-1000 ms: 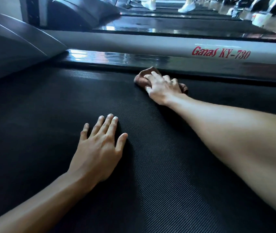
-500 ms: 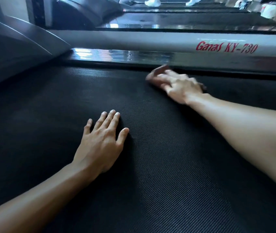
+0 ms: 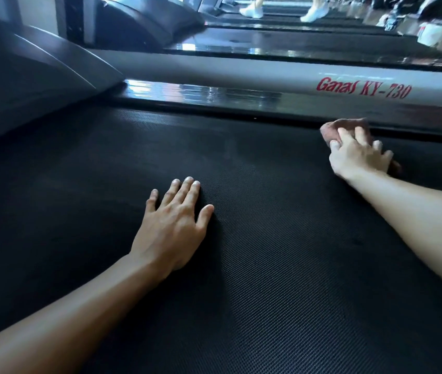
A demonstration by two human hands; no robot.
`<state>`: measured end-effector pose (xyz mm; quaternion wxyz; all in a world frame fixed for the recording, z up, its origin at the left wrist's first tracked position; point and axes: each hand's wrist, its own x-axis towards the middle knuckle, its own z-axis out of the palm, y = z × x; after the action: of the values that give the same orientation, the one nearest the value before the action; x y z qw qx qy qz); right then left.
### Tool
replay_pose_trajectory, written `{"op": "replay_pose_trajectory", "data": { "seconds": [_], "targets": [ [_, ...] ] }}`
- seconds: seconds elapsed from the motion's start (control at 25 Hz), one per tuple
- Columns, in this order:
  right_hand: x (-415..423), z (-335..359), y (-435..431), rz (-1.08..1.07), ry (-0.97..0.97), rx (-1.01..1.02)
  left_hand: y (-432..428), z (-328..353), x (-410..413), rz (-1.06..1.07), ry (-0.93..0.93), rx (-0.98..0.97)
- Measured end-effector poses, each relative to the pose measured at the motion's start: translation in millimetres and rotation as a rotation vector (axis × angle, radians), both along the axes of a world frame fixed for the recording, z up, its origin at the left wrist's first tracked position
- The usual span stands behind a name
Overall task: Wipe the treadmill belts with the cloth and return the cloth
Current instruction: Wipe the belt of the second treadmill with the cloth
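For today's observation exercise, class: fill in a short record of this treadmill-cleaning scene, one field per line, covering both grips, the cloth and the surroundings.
Left grip: rests flat on the belt, fingers straight, holding nothing
Right grip: fingers bent over the cloth, pressing it on the belt
Cloth position: far edge of belt, beside the side rail
Lettering: Ganas KY-730, on the white panel beyond
Background: white shoes, far off

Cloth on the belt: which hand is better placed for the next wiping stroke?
Right. The right hand grips the brown cloth on the treadmill belt near the side rail; the left hand lies flat, holding nothing.
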<state>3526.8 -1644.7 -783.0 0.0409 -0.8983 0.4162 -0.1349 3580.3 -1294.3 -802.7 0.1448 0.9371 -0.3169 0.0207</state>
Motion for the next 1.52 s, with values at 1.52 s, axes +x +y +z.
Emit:
{"op": "replay_pose_trajectory", "data": {
  "seconds": [1.52],
  "targets": [
    [-256, -10, 184, 0.734, 0.001, -0.148, -10, 0, -93, -0.106, 0.001, 0.063]
  ]
}}
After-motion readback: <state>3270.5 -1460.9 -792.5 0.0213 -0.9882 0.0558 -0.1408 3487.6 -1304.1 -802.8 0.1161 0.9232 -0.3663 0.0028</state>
